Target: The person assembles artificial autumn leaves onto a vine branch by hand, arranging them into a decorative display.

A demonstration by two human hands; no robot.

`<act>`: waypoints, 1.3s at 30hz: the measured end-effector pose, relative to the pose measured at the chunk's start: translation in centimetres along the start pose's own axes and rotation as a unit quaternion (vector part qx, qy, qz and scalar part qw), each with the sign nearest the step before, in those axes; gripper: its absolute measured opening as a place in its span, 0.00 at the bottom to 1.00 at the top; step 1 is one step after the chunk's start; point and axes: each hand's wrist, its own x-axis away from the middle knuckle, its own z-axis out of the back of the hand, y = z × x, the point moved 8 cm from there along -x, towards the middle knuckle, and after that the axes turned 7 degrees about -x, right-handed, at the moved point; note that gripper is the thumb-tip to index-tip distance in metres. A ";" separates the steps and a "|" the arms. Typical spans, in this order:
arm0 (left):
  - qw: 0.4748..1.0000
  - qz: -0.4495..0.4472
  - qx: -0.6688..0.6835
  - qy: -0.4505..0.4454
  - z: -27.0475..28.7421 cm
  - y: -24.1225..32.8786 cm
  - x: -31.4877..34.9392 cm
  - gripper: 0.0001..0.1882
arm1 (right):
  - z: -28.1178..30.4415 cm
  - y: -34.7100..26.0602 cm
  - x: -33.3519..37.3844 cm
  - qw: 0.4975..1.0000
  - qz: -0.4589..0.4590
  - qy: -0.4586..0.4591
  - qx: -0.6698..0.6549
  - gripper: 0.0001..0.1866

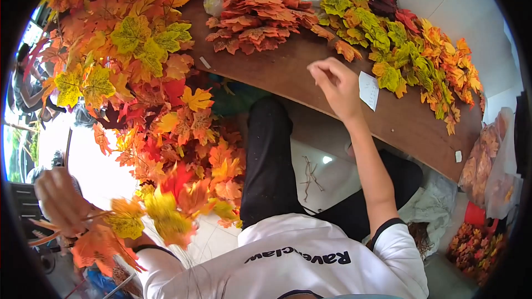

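Observation:
At the far left my left hand [64, 202], somewhat blurred, is closed around the stem end of an artificial maple leaf garland [124, 224]. Its orange and yellow leaves hang beside my left sleeve, some smeared by motion. My right hand [338, 88] is raised over the brown table [266, 72], its fingers curled in a pinch; whether anything small is between them I cannot make out. A small white paper with handwriting [368, 91] lies just right of that wrist. Nearest beyond the hand is a heap of orange leaves [260, 11].
A thick mass of hanging leaf garlands [149, 72] fills the left side. Yellow-green leaves [366, 27] and orange-yellow leaves [451, 66] line the table's far right. Bagged leaves [482, 160] and a red container [475, 214] are at the right. Twigs [310, 177] lie on the floor.

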 end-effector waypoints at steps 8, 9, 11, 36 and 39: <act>0.970 0.146 -0.043 -0.187 -14.6 -5.7 -5.9 0.26 | -1.0 5.5 -12.4 0.980 0.064 -0.013 0.190 0.11; 0.976 0.126 -0.033 -0.177 -15.7 -6.3 -6.5 0.29 | -1.7 6.1 -14.1 0.978 0.057 -0.020 0.197 0.12; 0.980 0.077 0.071 -0.167 -17.4 -6.6 -8.3 0.16 | -2.6 6.3 -17.0 0.972 0.090 -0.025 0.215 0.13; 0.715 -0.208 0.577 -0.336 -23.9 -9.9 -15.5 0.18 | -8.1 7.1 -22.1 0.971 0.059 -0.096 0.211 0.11; 0.819 -0.076 0.434 -0.366 -25.8 -7.0 -17.0 0.14 | -10.5 4.4 -22.0 0.946 0.170 -0.154 0.229 0.11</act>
